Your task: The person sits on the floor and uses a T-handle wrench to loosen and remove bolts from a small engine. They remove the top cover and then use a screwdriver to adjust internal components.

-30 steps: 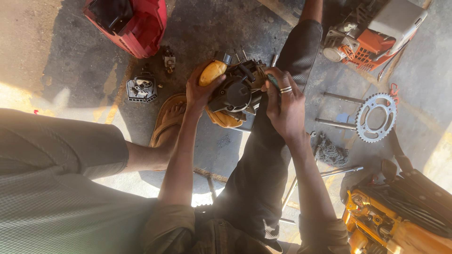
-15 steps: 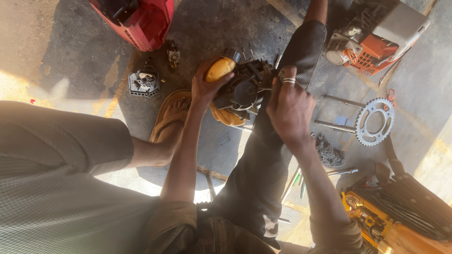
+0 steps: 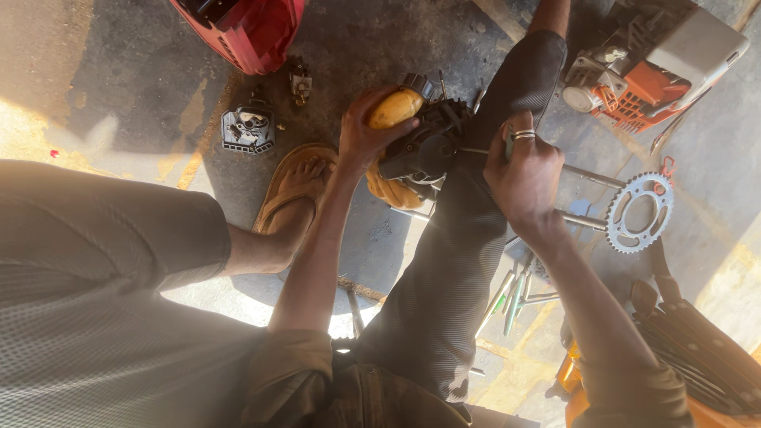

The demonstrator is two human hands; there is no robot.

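Against the outstretched leg [image 3: 460,261], the yellow-and-black engine part [image 3: 416,147] sits above the floor. Left hand [image 3: 366,135] grasps its yellow end; right hand [image 3: 527,178], just right of the part, is clenched on a thin tool [image 3: 510,144].

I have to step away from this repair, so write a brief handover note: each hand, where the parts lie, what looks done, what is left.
Left hand: grips the yellow-and-black engine part, propped against the outstretched leg.
Right hand: closed on a thin tool aimed into the part.
Around: sprocket and rods on the floor at right, orange machine beyond, small grey part and red housing at left, loose tools by the leg.
Done: part is off any machine.
Left: work on it seems unfinished.
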